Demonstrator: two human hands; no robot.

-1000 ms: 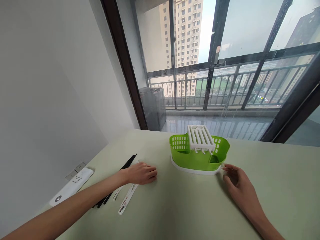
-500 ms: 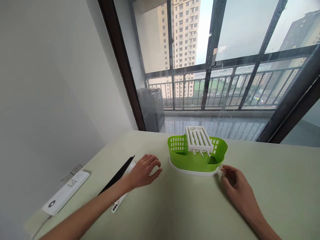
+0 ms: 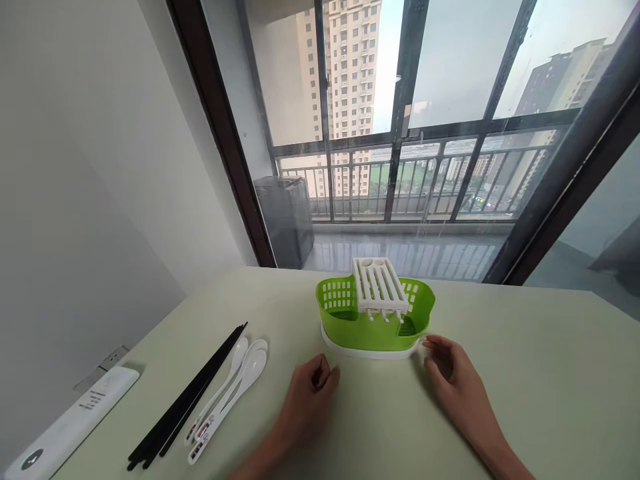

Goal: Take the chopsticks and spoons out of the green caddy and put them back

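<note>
A green cutlery basket [image 3: 370,337] on a white base [image 3: 367,353] stands upright on the table, with a white slotted rack [image 3: 380,285] bridging its middle. Small hooks show along the rack's front edge. My right hand [image 3: 457,383] rests on the table at the base's right end, fingertips at or touching its rim, thumb apart from the fingers. In front of the basket, my left hand [image 3: 310,397] is curled closed over the table, with nothing visible in it. Three white spoons [image 3: 247,373] lie to its left, beside several black chopsticks [image 3: 193,393].
A white power strip [image 3: 75,423] lies along the table's left edge, near a wall socket [image 3: 114,357]. The pale green table [image 3: 525,373] ends behind the basket at a glass door, with a grey appliance [image 3: 287,220] on the balcony beyond.
My left hand has moved away from the spoons towards the basket's front, and its fingers have curled in. My right hand stays by the base. The view has shifted, uncovering the spoons and chopsticks.
</note>
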